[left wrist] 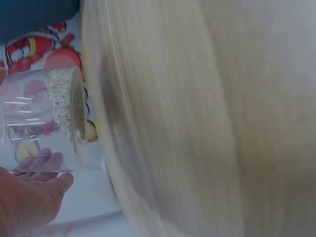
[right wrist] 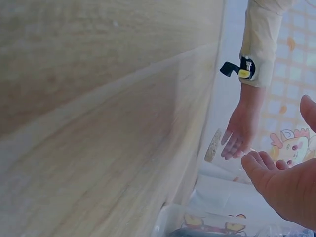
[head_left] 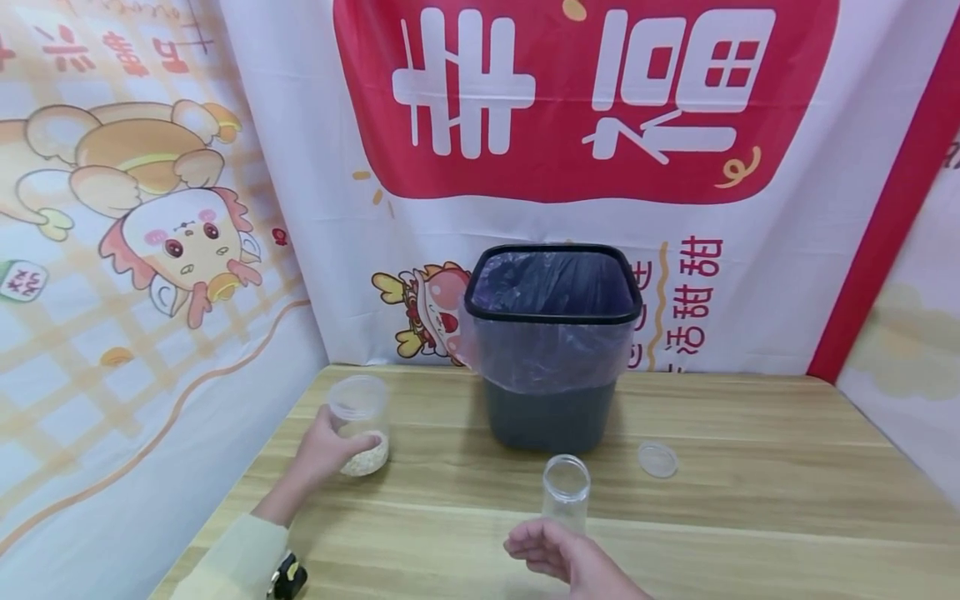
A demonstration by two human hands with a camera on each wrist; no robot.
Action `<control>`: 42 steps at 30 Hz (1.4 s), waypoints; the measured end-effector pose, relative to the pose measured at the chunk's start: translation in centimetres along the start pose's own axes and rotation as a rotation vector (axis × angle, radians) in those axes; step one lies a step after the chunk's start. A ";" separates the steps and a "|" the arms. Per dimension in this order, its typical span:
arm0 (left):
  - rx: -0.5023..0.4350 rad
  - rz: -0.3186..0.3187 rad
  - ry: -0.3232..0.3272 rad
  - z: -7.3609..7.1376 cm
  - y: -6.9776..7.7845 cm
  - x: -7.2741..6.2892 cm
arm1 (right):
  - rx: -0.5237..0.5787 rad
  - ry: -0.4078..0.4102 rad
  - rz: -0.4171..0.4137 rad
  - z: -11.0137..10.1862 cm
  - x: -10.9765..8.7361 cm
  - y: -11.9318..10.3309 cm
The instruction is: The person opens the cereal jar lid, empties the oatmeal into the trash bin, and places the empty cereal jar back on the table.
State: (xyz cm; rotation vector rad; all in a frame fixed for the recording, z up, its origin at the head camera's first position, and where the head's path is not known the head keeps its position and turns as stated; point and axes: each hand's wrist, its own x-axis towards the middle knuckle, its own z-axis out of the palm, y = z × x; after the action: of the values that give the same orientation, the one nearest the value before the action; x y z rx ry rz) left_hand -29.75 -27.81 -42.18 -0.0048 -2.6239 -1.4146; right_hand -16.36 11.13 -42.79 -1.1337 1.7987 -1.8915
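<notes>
My left hand [head_left: 333, 450] grips a clear plastic jar [head_left: 360, 408] at the left of the table, its thumb across the front. Pale flakes or grains [left wrist: 63, 98] lie in the bottom of this jar; their kind is unclear. I cannot tell whether the jar stands on the table or is slightly raised. A narrower clear jar [head_left: 566, 500], lidless and apparently with nothing in it, stands near the front. Just before it is my right hand [head_left: 573, 558], fingers loosely curved, thumb apart in the right wrist view, holding nothing. Part of the narrow jar is hidden by this hand.
A dark bin [head_left: 547, 417] lined with a translucent bag stands at the back of the wooden table [head_left: 435, 533]. To its right lies a clear round lid [head_left: 657, 459]. Printed cloth hangs [head_left: 300, 167] enclose the table at the back and sides.
</notes>
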 end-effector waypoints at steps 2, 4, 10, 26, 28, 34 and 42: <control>-0.005 0.046 -0.008 0.3 0.5 -0.5 | -0.012 0.005 -0.019 0.2 0.1 -0.2; -0.023 0.081 -0.023 0.7 0.9 -1.1 | -0.024 0.016 -0.031 0.4 0.2 -0.5; 0.016 0.135 -0.053 2.1 2.6 -3.3 | -0.049 0.085 -0.060 0.7 0.3 -1.6; 0.026 0.418 -0.114 6.8 8.0 -9.3 | 0.040 0.196 -0.103 1.7 0.5 -3.5; 0.033 0.460 -0.121 7.2 8.7 -9.9 | 0.067 0.205 -0.101 1.9 0.6 -3.5; 0.061 0.591 -0.100 8.2 10.0 -11.2 | 0.090 0.310 -0.041 2.8 1.0 -3.1; 0.029 0.659 -0.096 8.6 11.5 -12.7 | 0.113 0.459 -0.027 3.2 1.5 -3.0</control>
State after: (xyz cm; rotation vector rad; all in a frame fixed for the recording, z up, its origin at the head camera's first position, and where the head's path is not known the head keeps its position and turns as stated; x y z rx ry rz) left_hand -17.47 -13.36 -39.14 -0.8626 -2.3614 -1.1487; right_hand -14.17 8.41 -39.74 -0.7280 1.8657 -2.3834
